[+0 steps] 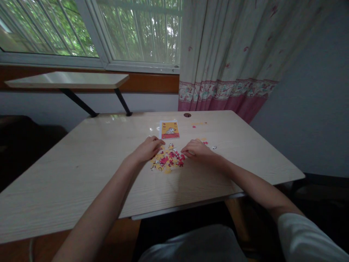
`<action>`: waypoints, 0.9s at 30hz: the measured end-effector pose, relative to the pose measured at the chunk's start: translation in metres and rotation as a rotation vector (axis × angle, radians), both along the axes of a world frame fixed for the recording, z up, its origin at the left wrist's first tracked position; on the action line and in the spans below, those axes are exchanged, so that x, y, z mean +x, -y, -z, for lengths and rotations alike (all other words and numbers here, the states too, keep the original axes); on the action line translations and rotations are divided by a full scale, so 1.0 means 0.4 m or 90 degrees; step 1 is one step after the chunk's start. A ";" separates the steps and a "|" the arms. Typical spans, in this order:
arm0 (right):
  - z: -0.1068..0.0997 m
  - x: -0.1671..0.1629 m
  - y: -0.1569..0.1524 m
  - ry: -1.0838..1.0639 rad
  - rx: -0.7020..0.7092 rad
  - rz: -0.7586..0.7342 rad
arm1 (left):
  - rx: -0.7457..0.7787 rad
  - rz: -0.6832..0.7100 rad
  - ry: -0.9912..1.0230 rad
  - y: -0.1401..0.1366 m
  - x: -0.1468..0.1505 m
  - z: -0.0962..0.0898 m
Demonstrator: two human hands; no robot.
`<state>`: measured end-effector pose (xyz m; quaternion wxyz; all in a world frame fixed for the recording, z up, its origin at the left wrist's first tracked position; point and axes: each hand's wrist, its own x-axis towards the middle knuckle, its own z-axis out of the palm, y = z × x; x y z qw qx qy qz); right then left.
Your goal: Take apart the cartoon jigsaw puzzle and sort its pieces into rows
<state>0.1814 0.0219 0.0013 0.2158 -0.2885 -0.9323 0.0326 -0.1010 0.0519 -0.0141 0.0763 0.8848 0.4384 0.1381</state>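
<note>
A loose pile of jigsaw puzzle pieces point(169, 158), in yellow, red-pink and white, lies on the pale wooden desk point(95, 163). My left hand point(150, 148) rests at the pile's upper left edge, its fingers bent but apart over the pieces. At the right edge, my right hand point(197, 149) has thumb and fingers drawn together beside red-pink pieces; anything between the fingertips is too small to make out. Behind the pile lies a picture card point(170, 130) with a white animal on yellow and red. Some separate puzzle pieces point(214, 147) lie just beyond my right hand.
Farther back on the right are a small red piece point(194, 126) and a row of yellow pieces point(199, 123). A round cable hole point(187, 115) is near the rear edge. A raised shelf point(68, 80) on black supports stands at the back left, and a curtain point(218, 72) hangs behind.
</note>
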 end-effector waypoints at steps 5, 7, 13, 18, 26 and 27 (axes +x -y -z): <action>0.011 -0.014 0.013 0.007 0.006 -0.037 | -0.036 -0.014 -0.035 0.000 0.007 -0.022; 0.014 -0.018 0.018 0.011 0.002 -0.042 | -0.053 -0.020 -0.058 0.000 0.010 -0.031; 0.017 -0.018 0.020 -0.016 0.001 -0.051 | -0.030 -0.029 -0.048 0.005 0.019 -0.045; 0.018 -0.016 0.019 -0.029 0.008 -0.060 | -0.114 -0.030 0.064 0.021 0.024 -0.053; 0.027 -0.022 0.019 -0.120 0.067 0.010 | -0.282 -0.078 0.467 0.073 0.077 -0.046; 0.028 -0.023 0.018 -0.140 0.081 0.027 | -0.304 -0.062 0.507 0.078 0.090 -0.045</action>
